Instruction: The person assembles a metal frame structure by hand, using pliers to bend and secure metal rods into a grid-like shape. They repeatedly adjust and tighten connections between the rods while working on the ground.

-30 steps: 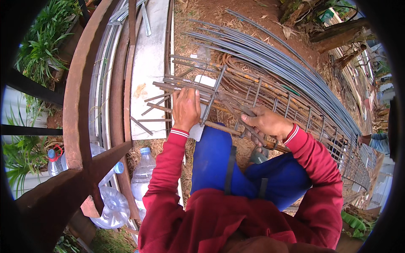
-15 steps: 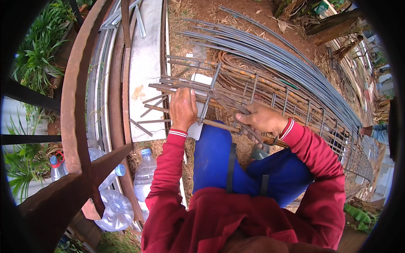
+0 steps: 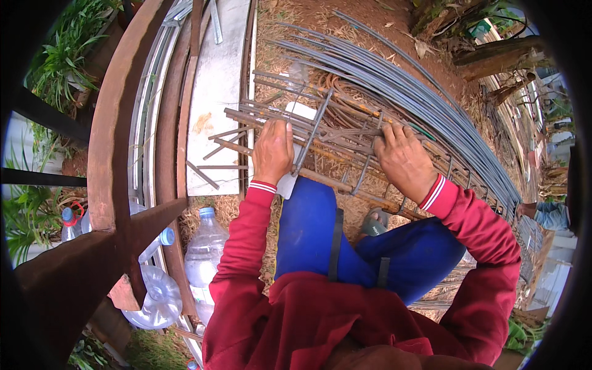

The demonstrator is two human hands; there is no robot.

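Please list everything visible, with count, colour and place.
Rebar cage: one, rusty, centre
Straight bars: many, bluish, beyond cage
Hand tool: one, brownish, over cage
Board: one, white, left
Bottles: at least four, clear, lower left
Frame: one, brown, far left
Plants: several, green, left edge
Sandal: one, dark greenish, below cage
Co-worker's hand: one, blue sleeve, right edge
Left hand: one, red sleeve, cage end
Right hand: one, red sleeve, holding tool
Legs: two, blue, below

Dark pincers [image 3: 353,132] lie across the long, rust-streaked rebar cage [image 3: 333,182]
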